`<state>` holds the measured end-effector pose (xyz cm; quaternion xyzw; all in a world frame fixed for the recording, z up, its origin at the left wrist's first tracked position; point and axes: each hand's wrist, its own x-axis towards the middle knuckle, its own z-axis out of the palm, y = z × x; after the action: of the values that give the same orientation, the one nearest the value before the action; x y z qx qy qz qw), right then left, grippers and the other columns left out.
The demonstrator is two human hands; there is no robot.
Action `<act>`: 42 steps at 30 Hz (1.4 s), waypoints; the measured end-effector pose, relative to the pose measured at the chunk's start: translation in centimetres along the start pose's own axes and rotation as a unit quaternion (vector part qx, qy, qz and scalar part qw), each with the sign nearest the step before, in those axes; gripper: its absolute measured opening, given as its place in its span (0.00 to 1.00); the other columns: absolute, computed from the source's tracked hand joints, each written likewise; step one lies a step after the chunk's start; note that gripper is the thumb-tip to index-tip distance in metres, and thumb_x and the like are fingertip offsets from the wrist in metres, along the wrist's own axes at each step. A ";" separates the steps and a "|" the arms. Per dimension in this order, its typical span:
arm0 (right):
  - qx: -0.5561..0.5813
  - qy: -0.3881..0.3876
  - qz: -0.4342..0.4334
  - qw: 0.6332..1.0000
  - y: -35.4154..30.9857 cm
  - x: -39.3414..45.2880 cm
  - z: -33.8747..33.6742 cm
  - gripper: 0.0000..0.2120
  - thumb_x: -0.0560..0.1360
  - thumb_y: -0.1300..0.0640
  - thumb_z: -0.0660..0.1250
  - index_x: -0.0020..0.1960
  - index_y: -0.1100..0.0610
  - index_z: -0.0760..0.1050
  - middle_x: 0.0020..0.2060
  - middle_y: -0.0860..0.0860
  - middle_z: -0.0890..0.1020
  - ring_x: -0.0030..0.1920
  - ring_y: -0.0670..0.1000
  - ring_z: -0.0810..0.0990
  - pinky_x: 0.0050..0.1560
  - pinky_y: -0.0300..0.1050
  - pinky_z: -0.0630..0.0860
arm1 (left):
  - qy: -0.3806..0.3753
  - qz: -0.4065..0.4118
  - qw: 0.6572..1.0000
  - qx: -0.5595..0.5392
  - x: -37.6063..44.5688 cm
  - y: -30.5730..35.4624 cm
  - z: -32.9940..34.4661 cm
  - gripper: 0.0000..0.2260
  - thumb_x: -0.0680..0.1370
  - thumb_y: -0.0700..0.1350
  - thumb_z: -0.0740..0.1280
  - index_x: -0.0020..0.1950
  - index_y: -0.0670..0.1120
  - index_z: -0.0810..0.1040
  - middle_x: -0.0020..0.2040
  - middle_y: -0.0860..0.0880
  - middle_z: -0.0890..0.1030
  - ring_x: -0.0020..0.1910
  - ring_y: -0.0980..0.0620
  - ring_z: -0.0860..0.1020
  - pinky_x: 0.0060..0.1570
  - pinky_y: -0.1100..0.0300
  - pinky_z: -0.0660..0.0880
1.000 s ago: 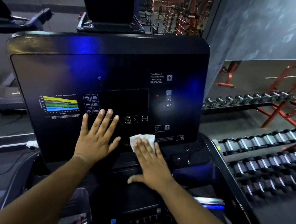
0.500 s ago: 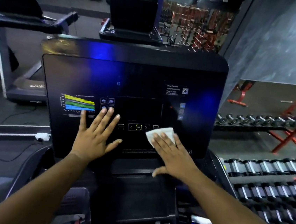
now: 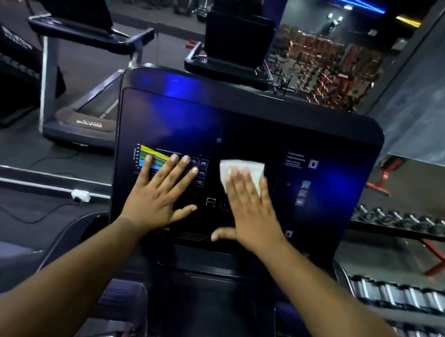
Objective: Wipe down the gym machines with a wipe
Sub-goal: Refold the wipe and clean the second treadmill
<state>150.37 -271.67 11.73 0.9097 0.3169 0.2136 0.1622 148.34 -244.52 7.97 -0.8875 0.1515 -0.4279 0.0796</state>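
Dim gym, treadmill console (image 3: pixel 247 127), left hand (image 3: pixel 158 194) spread flat on it, right hand (image 3: pixel 249 212) flat, pressing white wipe (image 3: pixel 243 170)

Bare console panel (image 3: pixel 248 121) above both hands (image 3: pixel 158 197), open sweep room there and right of the wipe (image 3: pixel 242 174). Narrow gap between hands. Dumbbell racks (image 3: pixel 405 297) well right.

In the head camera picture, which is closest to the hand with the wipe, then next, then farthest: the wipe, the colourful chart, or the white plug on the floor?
From the right hand:
1. The wipe, pressed to the screen under its fingers.
2. The colourful chart, to the left, partly under the left hand.
3. The white plug, far left, on the floor.
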 end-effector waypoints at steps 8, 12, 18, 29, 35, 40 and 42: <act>-0.042 -0.080 -0.193 0.977 -1.5 -5.4 4.3 0.60 0.66 0.17 0.50 0.82 0.59 0.47 0.82 0.54 0.51 0.81 0.54 0.53 0.79 0.61 0.48 | 0.004 -0.008 1.000 -0.005 -0.3 0.2 0.0 0.37 0.79 0.68 0.61 0.82 0.48 0.61 0.82 0.44 0.59 0.81 0.44 0.58 0.76 0.32 0.55; -0.044 0.007 -0.098 0.994 2.6 2.0 -0.4 0.60 0.66 0.18 0.51 0.82 0.58 0.46 0.81 0.54 0.53 0.81 0.55 0.55 0.78 0.64 0.47 | 0.003 -0.008 1.000 -0.002 -0.2 0.0 0.0 0.37 0.79 0.68 0.61 0.82 0.48 0.60 0.82 0.45 0.59 0.81 0.44 0.58 0.76 0.32 0.55; 0.032 0.055 0.038 0.997 4.1 9.3 -7.3 0.59 0.67 0.18 0.44 0.82 0.58 0.37 0.81 0.53 0.36 0.81 0.55 0.36 0.78 0.64 0.38 | -0.009 -0.003 1.000 -0.010 -0.2 -0.1 -0.5 0.37 0.80 0.68 0.61 0.82 0.49 0.60 0.83 0.45 0.58 0.82 0.45 0.57 0.75 0.32 0.56; -0.052 0.003 -0.076 0.996 0.9 0.9 -0.1 0.60 0.65 0.17 0.50 0.82 0.59 0.49 0.82 0.54 0.51 0.81 0.55 0.50 0.78 0.67 0.50 | -0.010 -0.019 1.000 -0.014 -4.5 -3.0 -0.6 0.34 0.80 0.67 0.61 0.81 0.50 0.64 0.82 0.46 0.62 0.80 0.47 0.60 0.77 0.37 0.57; -0.031 0.052 -0.023 0.998 0.6 10.4 -6.5 0.64 0.63 0.16 0.46 0.82 0.61 0.43 0.82 0.57 0.45 0.81 0.58 0.43 0.78 0.66 0.46 | -0.027 -0.031 0.999 -0.020 -4.8 -3.1 -0.9 0.35 0.80 0.67 0.59 0.81 0.49 0.62 0.82 0.45 0.60 0.81 0.45 0.58 0.78 0.38 0.56; -0.054 0.063 -0.052 0.995 -4.3 15.9 -9.7 0.64 0.63 0.16 0.44 0.82 0.61 0.38 0.82 0.57 0.42 0.81 0.58 0.40 0.78 0.67 0.44 | -0.034 -0.060 0.997 -0.023 -6.2 -3.3 -0.5 0.34 0.81 0.66 0.56 0.81 0.47 0.62 0.82 0.44 0.59 0.82 0.45 0.55 0.78 0.38 0.54; -0.060 0.064 -0.060 0.994 -5.9 17.1 -10.4 0.63 0.65 0.16 0.46 0.82 0.60 0.37 0.82 0.56 0.42 0.81 0.58 0.40 0.77 0.68 0.44 | -0.036 -0.061 0.997 -0.020 -6.7 -3.5 -0.4 0.35 0.81 0.66 0.57 0.81 0.47 0.62 0.81 0.43 0.61 0.82 0.45 0.54 0.78 0.38 0.53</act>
<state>154.38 -254.54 22.98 0.8622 0.3672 0.2802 0.2079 144.79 -238.94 4.31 -0.9114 0.1028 -0.3964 0.0406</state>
